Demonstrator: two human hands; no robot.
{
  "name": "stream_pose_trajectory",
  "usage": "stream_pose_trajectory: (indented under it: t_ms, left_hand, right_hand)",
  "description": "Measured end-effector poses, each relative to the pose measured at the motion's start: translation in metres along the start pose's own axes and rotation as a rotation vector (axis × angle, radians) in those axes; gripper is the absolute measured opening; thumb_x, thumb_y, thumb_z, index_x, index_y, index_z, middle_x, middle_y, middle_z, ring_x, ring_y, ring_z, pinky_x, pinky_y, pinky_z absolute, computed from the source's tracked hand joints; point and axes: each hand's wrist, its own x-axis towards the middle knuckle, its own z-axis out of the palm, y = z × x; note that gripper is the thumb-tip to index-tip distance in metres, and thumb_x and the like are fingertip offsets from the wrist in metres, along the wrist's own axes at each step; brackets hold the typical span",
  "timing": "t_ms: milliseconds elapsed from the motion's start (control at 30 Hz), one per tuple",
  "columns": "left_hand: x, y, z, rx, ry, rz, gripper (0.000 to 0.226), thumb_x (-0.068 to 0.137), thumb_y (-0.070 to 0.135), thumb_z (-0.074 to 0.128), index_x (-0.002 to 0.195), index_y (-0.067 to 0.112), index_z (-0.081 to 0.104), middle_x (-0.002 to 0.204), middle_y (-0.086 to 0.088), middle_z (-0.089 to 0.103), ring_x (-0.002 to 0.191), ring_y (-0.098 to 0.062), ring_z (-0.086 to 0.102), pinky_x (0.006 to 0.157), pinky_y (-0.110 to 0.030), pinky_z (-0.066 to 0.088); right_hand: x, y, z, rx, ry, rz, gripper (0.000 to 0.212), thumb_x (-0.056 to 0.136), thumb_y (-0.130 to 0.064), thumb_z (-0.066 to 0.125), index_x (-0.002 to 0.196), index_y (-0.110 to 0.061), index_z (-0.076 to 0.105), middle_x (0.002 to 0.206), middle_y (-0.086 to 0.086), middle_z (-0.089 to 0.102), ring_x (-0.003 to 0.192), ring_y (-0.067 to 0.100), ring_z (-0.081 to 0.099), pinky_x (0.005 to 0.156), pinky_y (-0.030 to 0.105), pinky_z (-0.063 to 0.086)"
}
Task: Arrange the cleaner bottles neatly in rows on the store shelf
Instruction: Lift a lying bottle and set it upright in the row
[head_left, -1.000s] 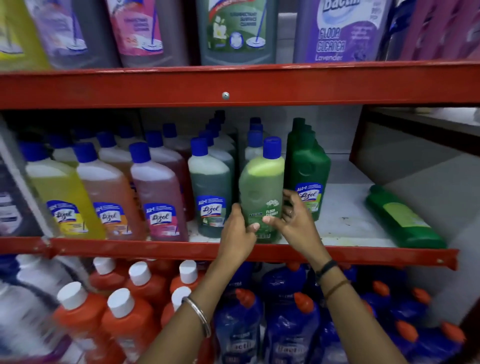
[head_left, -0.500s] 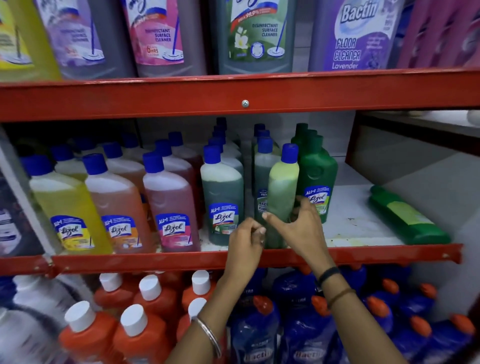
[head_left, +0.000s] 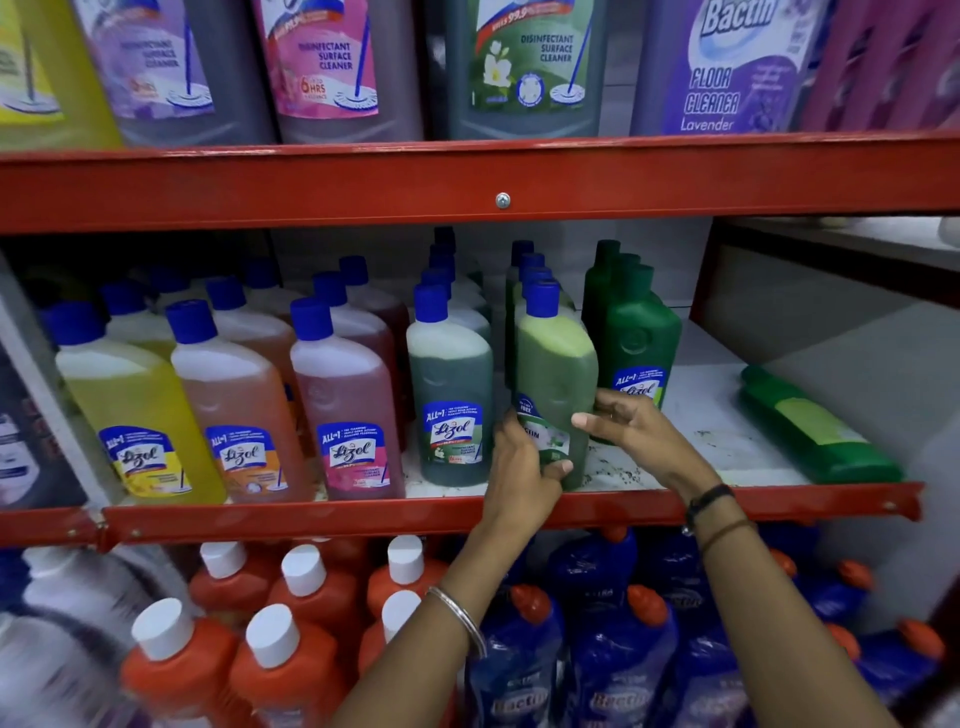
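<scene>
A light green cleaner bottle (head_left: 556, 364) with a blue cap stands at the front of the middle shelf (head_left: 467, 512). My left hand (head_left: 519, 473) grips its lower left side and my right hand (head_left: 628, 431) holds its right side over the label. Rows of blue-capped bottles run back on the shelf: yellow (head_left: 130, 410), orange (head_left: 239, 405), pink (head_left: 343, 405) and dark green (head_left: 452, 400). Dark green opaque bottles (head_left: 636, 338) stand just right of the held one. Another green bottle (head_left: 815, 426) lies on its side at the right.
Large cleaner bottles (head_left: 524, 62) fill the top shelf above a red beam (head_left: 363, 182). Below, orange bottles with white caps (head_left: 291, 639) and blue bottles with orange caps (head_left: 618, 654) crowd the lower shelf. Bare white shelf surface (head_left: 711, 441) lies between the standing and lying green bottles.
The light green bottle has been turned from facing front to nearly edge-on and then partly back. Both hands stayed on its lower part. The camera moved closer.
</scene>
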Motion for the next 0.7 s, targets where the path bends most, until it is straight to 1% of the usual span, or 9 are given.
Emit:
stream_pose_trajectory:
  t_ms: [100, 233, 367, 433, 500, 533, 567, 633, 700]
  left_hand:
    - [-0.001, -0.001, 0.005, 0.037, 0.105, -0.001, 0.073, 0.073, 0.015, 0.073, 0.129, 0.004, 0.028, 0.13, -0.016, 0.044, 0.124, -0.029, 0.042, 0.105, -0.036, 0.038]
    - [-0.009, 0.002, 0.015, 0.141, 0.242, 0.04, 0.065, 0.077, 0.015, 0.07, 0.127, 0.002, 0.03, 0.127, -0.015, 0.044, 0.122, -0.027, 0.043, 0.101, -0.031, 0.038]
    - [-0.011, 0.001, 0.015, 0.157, 0.264, 0.051, 0.064, 0.076, 0.017, 0.071, 0.125, 0.005, 0.032, 0.123, -0.012, 0.04, 0.116, -0.025, 0.043, 0.097, -0.027, 0.038]
    - [-0.013, 0.004, 0.016, 0.128, 0.312, 0.06, 0.064, 0.074, 0.014, 0.07, 0.125, 0.005, 0.032, 0.124, -0.013, 0.037, 0.118, -0.026, 0.04, 0.1, -0.03, 0.037]
    - [-0.018, 0.016, 0.022, 0.112, 0.445, 0.169, 0.06, 0.075, 0.015, 0.067, 0.125, 0.006, 0.034, 0.125, -0.015, 0.034, 0.118, -0.026, 0.036, 0.101, -0.034, 0.039]
    - [-0.02, 0.024, 0.027, 0.099, 0.502, 0.249, 0.057, 0.077, 0.016, 0.065, 0.124, 0.005, 0.035, 0.125, -0.015, 0.033, 0.117, -0.024, 0.036, 0.1, -0.033, 0.039]
    - [-0.021, 0.034, 0.033, 0.071, 0.527, 0.324, 0.056, 0.078, 0.018, 0.064, 0.125, 0.006, 0.035, 0.126, -0.015, 0.032, 0.117, -0.022, 0.036, 0.1, -0.03, 0.038]
    - [-0.019, 0.054, 0.049, -0.012, 0.497, 0.427, 0.058, 0.08, 0.019, 0.064, 0.126, 0.008, 0.032, 0.128, -0.013, 0.028, 0.119, -0.019, 0.036, 0.102, -0.019, 0.034]
    - [-0.014, 0.074, 0.071, -0.08, 0.452, 0.482, 0.057, 0.08, 0.019, 0.064, 0.126, 0.011, 0.031, 0.128, -0.013, 0.028, 0.119, -0.018, 0.036, 0.102, -0.015, 0.034]
  right_hand:
    - [0.001, 0.004, -0.001, -0.066, 0.044, -0.015, 0.029, 0.088, -0.015, 0.058, 0.116, -0.012, 0.062, 0.118, 0.006, 0.064, 0.11, 0.017, 0.062, 0.1, 0.035, 0.048]
    - [-0.002, 0.005, 0.0, -0.082, 0.124, -0.048, 0.031, 0.091, -0.013, 0.053, 0.122, -0.011, 0.059, 0.119, 0.003, 0.066, 0.109, 0.008, 0.061, 0.098, 0.031, 0.049]
    - [-0.002, 0.01, 0.003, -0.118, 0.152, -0.093, 0.036, 0.091, -0.018, 0.054, 0.126, -0.011, 0.057, 0.121, 0.001, 0.066, 0.111, 0.01, 0.061, 0.1, 0.035, 0.048]
    - [-0.004, 0.011, 0.002, -0.113, 0.17, -0.102, 0.037, 0.09, -0.021, 0.055, 0.126, -0.012, 0.057, 0.119, -0.002, 0.066, 0.106, 0.004, 0.061, 0.097, 0.028, 0.05]
    - [-0.009, 0.012, -0.01, -0.089, 0.208, -0.108, 0.036, 0.089, -0.021, 0.057, 0.124, -0.012, 0.058, 0.11, -0.005, 0.066, 0.098, -0.004, 0.06, 0.087, 0.013, 0.05]
    - [-0.012, 0.013, -0.018, -0.075, 0.237, -0.107, 0.035, 0.088, -0.023, 0.059, 0.121, -0.013, 0.059, 0.109, -0.004, 0.066, 0.097, -0.001, 0.061, 0.085, 0.012, 0.05]
    - [-0.015, 0.014, -0.027, -0.061, 0.271, -0.102, 0.032, 0.087, -0.025, 0.06, 0.118, -0.014, 0.061, 0.108, -0.001, 0.068, 0.097, 0.004, 0.063, 0.086, 0.017, 0.051]
    - [-0.024, 0.021, -0.048, -0.018, 0.343, -0.097, 0.025, 0.086, -0.022, 0.062, 0.109, -0.012, 0.064, 0.102, 0.001, 0.07, 0.095, 0.007, 0.065, 0.085, 0.021, 0.051]
    - [-0.032, 0.033, -0.075, -0.052, 0.441, -0.084, 0.019, 0.085, -0.013, 0.063, 0.104, -0.011, 0.064, 0.094, -0.001, 0.069, 0.086, 0.001, 0.065, 0.079, 0.014, 0.05]
